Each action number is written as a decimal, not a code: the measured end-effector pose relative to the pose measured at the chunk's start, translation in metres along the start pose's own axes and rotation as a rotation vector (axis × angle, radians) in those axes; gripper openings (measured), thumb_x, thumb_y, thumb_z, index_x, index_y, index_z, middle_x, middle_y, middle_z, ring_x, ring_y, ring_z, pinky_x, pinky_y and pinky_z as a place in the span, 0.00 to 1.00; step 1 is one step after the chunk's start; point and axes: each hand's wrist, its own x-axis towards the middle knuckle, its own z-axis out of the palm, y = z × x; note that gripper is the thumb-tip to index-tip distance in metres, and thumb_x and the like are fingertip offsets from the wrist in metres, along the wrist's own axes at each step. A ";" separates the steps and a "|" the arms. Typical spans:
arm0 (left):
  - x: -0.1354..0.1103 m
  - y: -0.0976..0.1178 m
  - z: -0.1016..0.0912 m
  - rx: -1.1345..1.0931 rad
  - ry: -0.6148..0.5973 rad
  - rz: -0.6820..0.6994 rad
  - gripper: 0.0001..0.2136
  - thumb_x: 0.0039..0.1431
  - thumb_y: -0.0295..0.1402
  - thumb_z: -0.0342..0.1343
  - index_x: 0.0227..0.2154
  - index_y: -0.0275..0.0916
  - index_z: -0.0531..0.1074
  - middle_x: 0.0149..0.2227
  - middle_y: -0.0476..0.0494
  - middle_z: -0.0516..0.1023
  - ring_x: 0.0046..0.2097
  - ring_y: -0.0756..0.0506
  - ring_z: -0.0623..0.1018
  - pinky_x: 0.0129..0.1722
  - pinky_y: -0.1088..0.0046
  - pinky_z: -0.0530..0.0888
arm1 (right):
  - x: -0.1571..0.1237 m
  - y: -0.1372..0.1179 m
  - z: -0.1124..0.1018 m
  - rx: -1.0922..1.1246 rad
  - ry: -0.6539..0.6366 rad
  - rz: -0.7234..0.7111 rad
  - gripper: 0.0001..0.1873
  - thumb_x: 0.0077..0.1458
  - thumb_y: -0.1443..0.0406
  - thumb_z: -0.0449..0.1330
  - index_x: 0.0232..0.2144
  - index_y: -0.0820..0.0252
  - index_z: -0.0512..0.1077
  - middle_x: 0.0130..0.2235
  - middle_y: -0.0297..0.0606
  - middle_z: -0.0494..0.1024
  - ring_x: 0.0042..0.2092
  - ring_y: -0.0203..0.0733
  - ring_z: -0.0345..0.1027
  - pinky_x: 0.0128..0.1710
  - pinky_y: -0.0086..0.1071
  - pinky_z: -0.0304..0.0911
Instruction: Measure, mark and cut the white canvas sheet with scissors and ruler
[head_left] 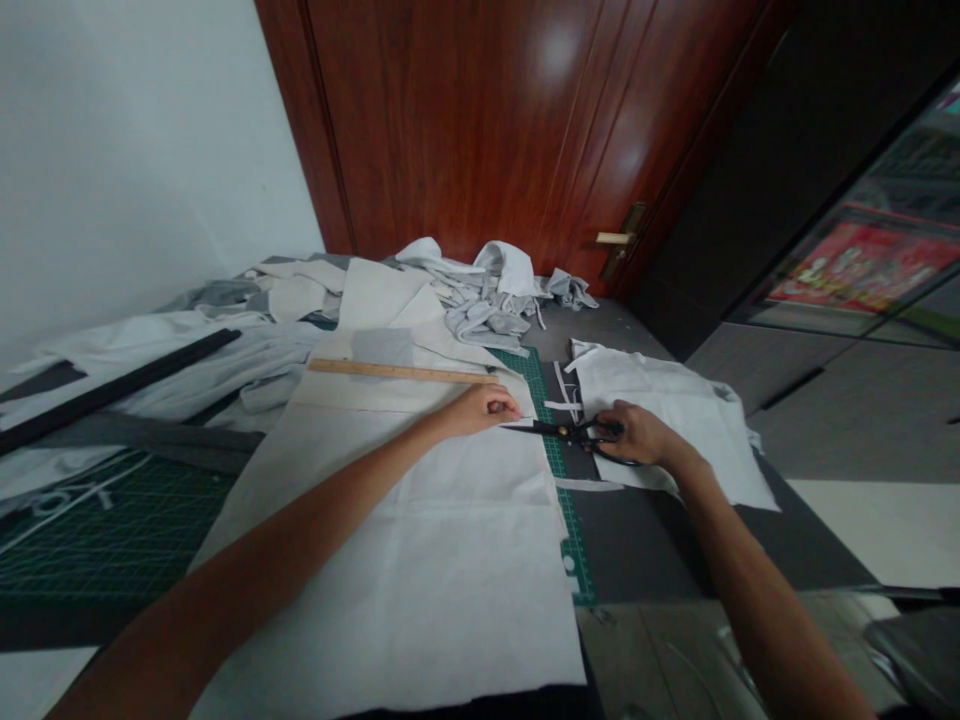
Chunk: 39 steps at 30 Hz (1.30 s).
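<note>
I am watching the right hand [634,435] gripping black scissors [564,431] at the right edge of the flat white cloth [450,560], the left hand [481,408] pinching it; lettering on the gridded green mat [142,545] is proving unreadable.

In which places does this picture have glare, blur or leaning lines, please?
Head view: pale glare spots on the door; head view: blurred red item at right; head view: door and cabinet edges lean, perhaps wide-lens distortion; head view: scissors slightly soft but distinct.

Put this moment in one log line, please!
left hand: on white fabric; right hand: holding black scissors at fabric's edge; wooden ruler: beyond left hand
</note>
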 end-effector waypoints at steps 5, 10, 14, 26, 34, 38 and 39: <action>0.000 0.001 -0.001 0.007 0.000 0.008 0.21 0.65 0.51 0.58 0.33 0.36 0.81 0.32 0.42 0.79 0.36 0.47 0.73 0.36 0.72 0.66 | 0.000 -0.003 -0.002 -0.020 -0.016 -0.002 0.16 0.54 0.53 0.62 0.32 0.60 0.78 0.31 0.41 0.77 0.32 0.43 0.68 0.33 0.33 0.60; 0.000 0.002 0.000 0.019 0.008 0.012 0.22 0.64 0.52 0.58 0.32 0.36 0.80 0.32 0.42 0.78 0.35 0.47 0.73 0.35 0.72 0.65 | 0.000 -0.002 -0.001 -0.039 -0.012 -0.006 0.17 0.54 0.53 0.62 0.32 0.60 0.78 0.31 0.42 0.77 0.32 0.44 0.68 0.33 0.34 0.60; 0.000 0.004 -0.001 0.025 0.012 0.009 0.22 0.65 0.53 0.57 0.31 0.36 0.80 0.32 0.42 0.78 0.35 0.47 0.72 0.36 0.71 0.66 | 0.001 -0.002 0.000 -0.023 -0.003 0.002 0.14 0.52 0.54 0.64 0.31 0.59 0.79 0.31 0.41 0.77 0.32 0.44 0.68 0.32 0.33 0.60; 0.000 0.003 0.000 0.031 0.020 0.026 0.21 0.66 0.50 0.58 0.32 0.36 0.81 0.32 0.42 0.78 0.35 0.47 0.73 0.35 0.71 0.65 | 0.000 -0.003 -0.001 -0.027 -0.015 0.004 0.17 0.54 0.52 0.62 0.32 0.60 0.78 0.31 0.43 0.77 0.32 0.45 0.69 0.32 0.34 0.60; -0.001 0.003 0.000 0.032 0.020 0.030 0.20 0.65 0.50 0.59 0.32 0.36 0.81 0.32 0.43 0.77 0.34 0.47 0.71 0.34 0.71 0.64 | 0.000 -0.001 0.000 -0.028 -0.012 -0.003 0.17 0.54 0.51 0.62 0.31 0.59 0.78 0.30 0.42 0.77 0.32 0.44 0.68 0.32 0.33 0.59; -0.001 0.002 0.000 0.039 0.017 0.018 0.20 0.65 0.51 0.58 0.32 0.36 0.81 0.31 0.43 0.77 0.34 0.47 0.71 0.34 0.71 0.64 | 0.000 -0.001 0.000 -0.027 -0.009 -0.008 0.17 0.55 0.52 0.62 0.31 0.60 0.78 0.30 0.42 0.77 0.31 0.44 0.68 0.32 0.33 0.58; -0.001 0.002 -0.001 0.040 0.015 0.016 0.21 0.65 0.51 0.58 0.33 0.36 0.81 0.32 0.43 0.77 0.35 0.47 0.71 0.34 0.72 0.64 | 0.000 -0.001 0.000 -0.027 -0.007 -0.005 0.17 0.54 0.52 0.62 0.31 0.60 0.78 0.30 0.42 0.76 0.31 0.44 0.68 0.31 0.33 0.58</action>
